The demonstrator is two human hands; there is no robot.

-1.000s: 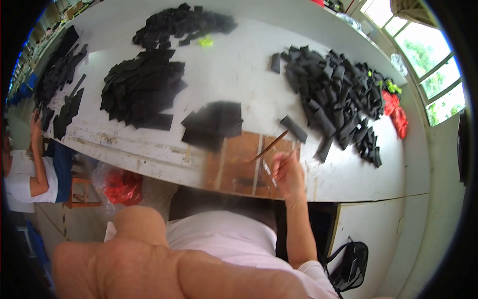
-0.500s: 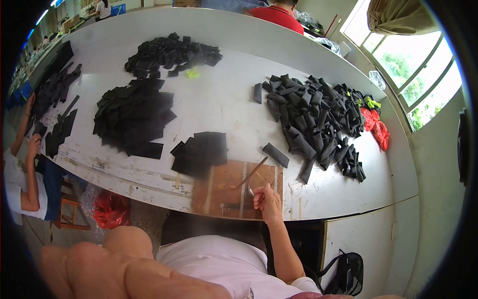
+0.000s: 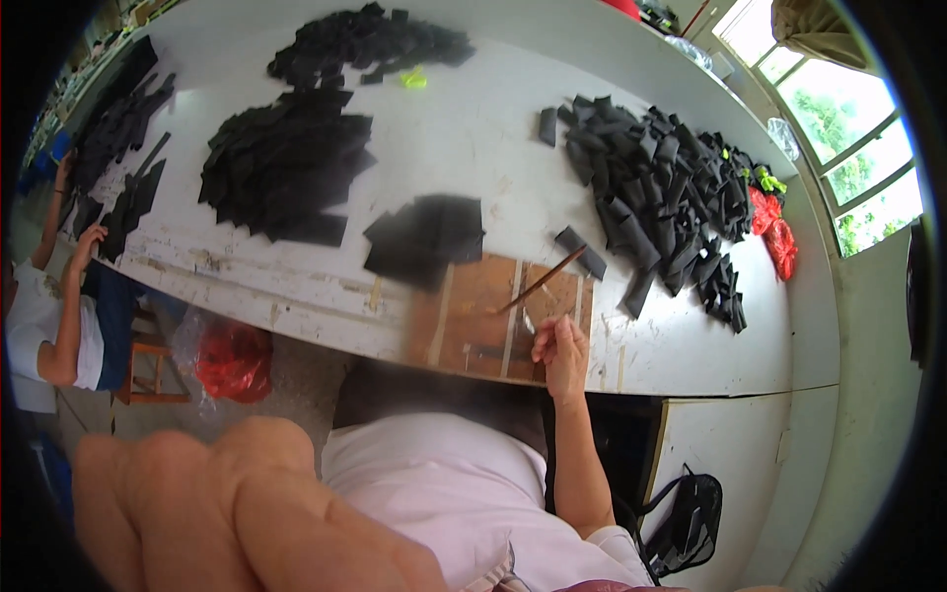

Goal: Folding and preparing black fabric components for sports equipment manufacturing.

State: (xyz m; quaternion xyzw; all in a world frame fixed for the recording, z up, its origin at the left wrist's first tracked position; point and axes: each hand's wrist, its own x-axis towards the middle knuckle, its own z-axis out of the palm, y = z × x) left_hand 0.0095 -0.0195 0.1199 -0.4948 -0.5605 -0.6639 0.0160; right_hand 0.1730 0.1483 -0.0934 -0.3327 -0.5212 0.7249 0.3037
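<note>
My left hand [image 3: 227,503] looms large at the lower left, very close to the camera. Its fingers are bent with the knuckles showing; the fingertips, and anything in them, are hidden. Over the right edge of a brown board [image 3: 483,326] at the table's front, my right hand [image 3: 564,353] is closed with its fingers curled. A small pale, shiny bit shows by its fingertips, too small to name. Just beyond this hand, a thin brown stick [image 3: 541,280] lies slanted across the board. A stack of flat black fabric pieces [image 3: 429,237] overlaps the board's far left corner.
On the white table [image 3: 444,128] lie a heap of black fabric tubes [image 3: 661,178] at right and piles of black pieces [image 3: 286,168] at left. One loose tube [image 3: 580,252] lies beyond the board. Another person's hands [image 3: 87,242] work at the far left. A black bag [image 3: 689,521] hangs lower right.
The whole view has tilted, so the table and its piles sit higher and further right in the picture. Both hands keep nearly the same pose; my right hand stays over the board.
</note>
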